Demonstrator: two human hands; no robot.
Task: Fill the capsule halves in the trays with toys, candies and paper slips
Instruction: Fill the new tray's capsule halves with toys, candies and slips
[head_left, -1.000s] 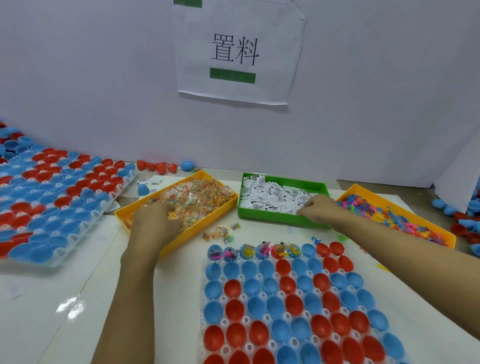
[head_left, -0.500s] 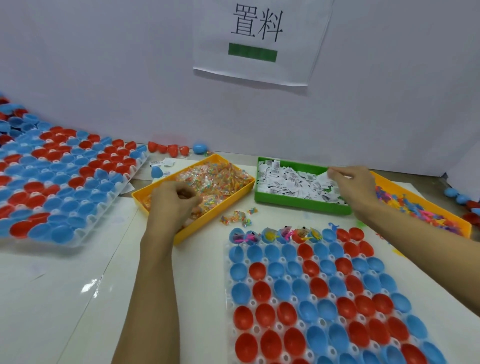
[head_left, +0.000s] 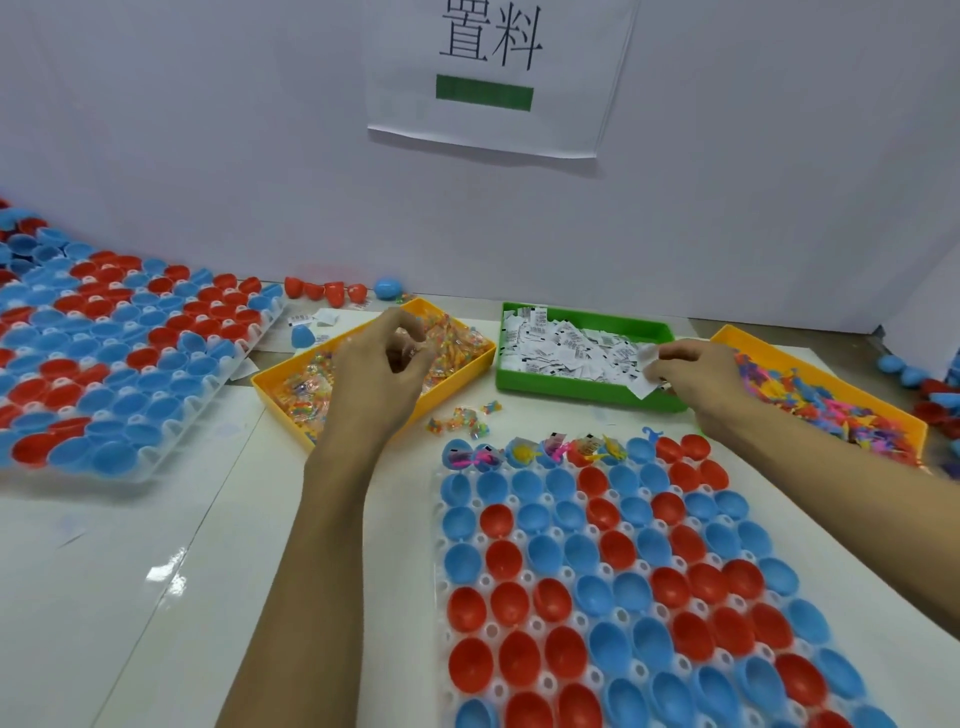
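One cam only, head-worn, wide-angle, looking fwd and down over the table (head_left: 156, 597). Capsule tray (head_left: 644, 613) sits close, low-centre, cut off at the bottom edge. Beyond the tray: bins, then a white wall w/ sign (head_left: 493, 73) up top. No 2nd view, so no shared area.

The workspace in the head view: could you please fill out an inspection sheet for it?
Surface: white table, glossy.
Job's things: near capsule tray, only the far row's left cups filled; second capsule tray at left; yellow candy bin; green slip bin; yellow toy bin.
Clutter: loose candies on the table; stray capsule halves by the wall.
Hands: left hand over the candy bin, fingers curled, contents unclear; right hand pinches a paper slip.
Cables: nothing seen.
Surroundings: white wall with a printed sign.
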